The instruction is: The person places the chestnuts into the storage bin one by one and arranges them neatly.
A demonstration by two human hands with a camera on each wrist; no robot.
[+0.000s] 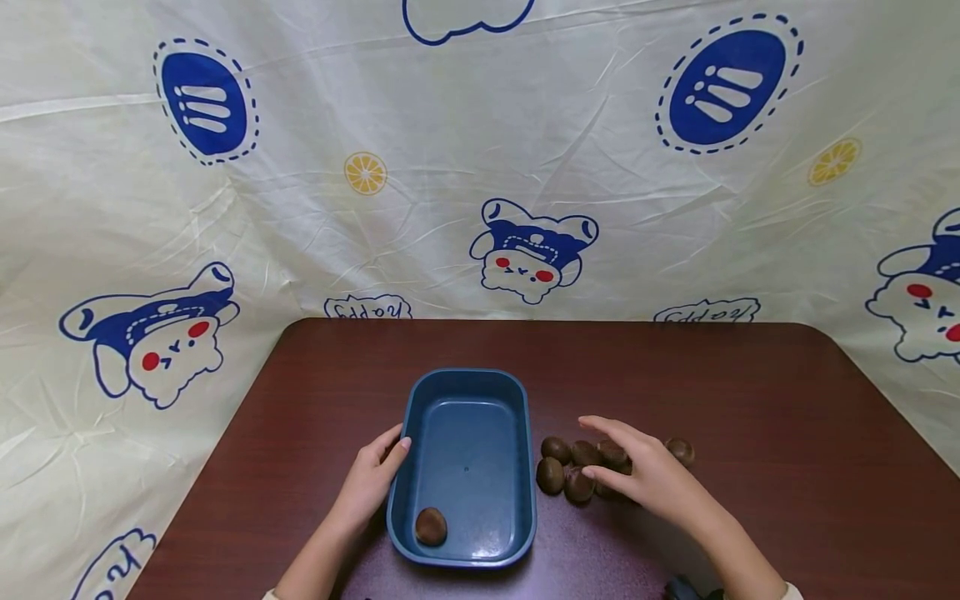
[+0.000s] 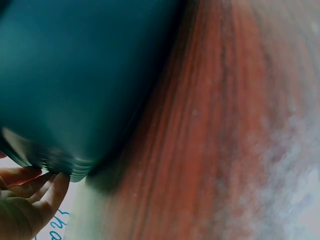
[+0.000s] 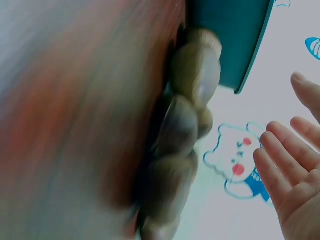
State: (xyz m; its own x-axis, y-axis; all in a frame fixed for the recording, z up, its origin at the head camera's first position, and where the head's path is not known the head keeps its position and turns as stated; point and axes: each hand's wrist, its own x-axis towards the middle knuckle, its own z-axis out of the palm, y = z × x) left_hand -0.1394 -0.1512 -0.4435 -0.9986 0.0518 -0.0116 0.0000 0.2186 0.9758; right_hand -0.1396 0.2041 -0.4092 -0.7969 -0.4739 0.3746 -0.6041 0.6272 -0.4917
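A deep blue plastic basin (image 1: 480, 433), rectangular with rounded corners, stands on the table. My left hand (image 1: 371, 483) holds its left side, the thumb on the rim and the fingers (image 2: 52, 192) against the outer wall. One brown chestnut (image 1: 431, 527) lies inside, in the near left corner. To the right of the basin, several more chestnuts (image 1: 551, 476) sit close together on the table. My right hand (image 1: 660, 475) hovers over this cluster with thumb and fingers spread, partly covering it. In the right wrist view, the palm (image 3: 300, 195) holds nothing.
A lone chestnut (image 1: 680, 452) lies beyond the right hand, apart from the cluster. The dark brown wooden table (image 1: 360, 350) ends at a pale printed cloth (image 1: 420, 250) behind it. A dark object (image 1: 682, 588) shows at the bottom edge beside the right forearm.
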